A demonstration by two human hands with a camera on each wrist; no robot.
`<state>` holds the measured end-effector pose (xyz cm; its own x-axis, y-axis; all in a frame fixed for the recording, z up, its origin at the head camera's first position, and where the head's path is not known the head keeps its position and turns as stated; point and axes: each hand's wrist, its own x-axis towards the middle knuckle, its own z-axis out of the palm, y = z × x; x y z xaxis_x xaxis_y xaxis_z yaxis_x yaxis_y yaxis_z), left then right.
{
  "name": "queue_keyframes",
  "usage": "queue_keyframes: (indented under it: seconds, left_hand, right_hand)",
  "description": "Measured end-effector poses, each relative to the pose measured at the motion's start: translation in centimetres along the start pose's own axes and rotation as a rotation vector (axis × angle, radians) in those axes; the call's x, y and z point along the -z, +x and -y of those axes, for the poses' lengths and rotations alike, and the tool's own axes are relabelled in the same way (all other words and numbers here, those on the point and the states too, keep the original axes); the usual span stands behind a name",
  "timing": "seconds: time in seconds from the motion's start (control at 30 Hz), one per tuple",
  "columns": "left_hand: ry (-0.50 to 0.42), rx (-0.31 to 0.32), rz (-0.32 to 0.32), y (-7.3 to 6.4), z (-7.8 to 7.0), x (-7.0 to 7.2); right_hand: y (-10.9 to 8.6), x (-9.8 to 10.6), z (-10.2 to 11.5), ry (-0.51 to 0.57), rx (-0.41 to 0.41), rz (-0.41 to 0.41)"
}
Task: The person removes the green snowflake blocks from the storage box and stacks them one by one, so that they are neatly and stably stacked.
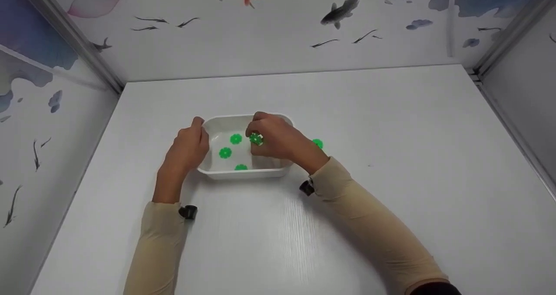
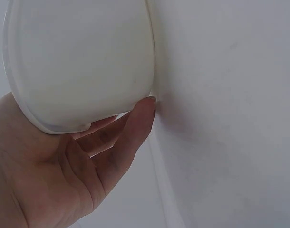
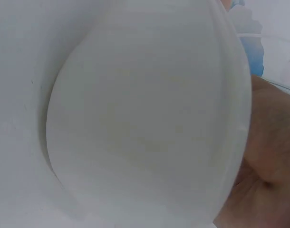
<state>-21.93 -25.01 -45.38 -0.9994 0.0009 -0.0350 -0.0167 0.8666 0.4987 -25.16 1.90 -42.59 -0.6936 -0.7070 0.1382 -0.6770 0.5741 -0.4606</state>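
Note:
A white tray (image 1: 243,173) stands on the table. At its left end my left hand (image 1: 186,147) grips the rim; in the left wrist view the fingers of the left hand (image 2: 83,161) lie against the outer wall, one fingertip near the base. My right hand (image 1: 278,136) is over the tray's right part and pinches a green flower-shaped disc (image 1: 256,139), maybe more than one. Inside lie green discs (image 1: 236,139), several still visible. The tray wall (image 3: 145,114) hides the right fingers in the right wrist view, leaving part of the right hand (image 3: 271,147).
Another green disc (image 1: 317,143) lies on the table right of the tray, partly behind the right wrist. The white table (image 1: 243,243) is bordered by printed panels (image 1: 278,34) at the back and sides. Each sleeve has a small black camera (image 1: 189,212) at the cuff.

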Motion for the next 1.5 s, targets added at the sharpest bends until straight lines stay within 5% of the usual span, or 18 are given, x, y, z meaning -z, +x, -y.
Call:
queue_keyframes:
  seconds: [0.57, 1.5]
  left_hand:
    - [0.014, 0.015, 0.007, 0.0, 0.0, -0.2]
    - [0.014, 0.031, 0.025, 0.2, 0.0, -0.1]
  right_hand:
    - [-3.1, 1.7, -0.4, 0.138, 0.031, -0.052]
    - [-8.5, 4.4, -3.7, 0.136, 0.100, -0.193]
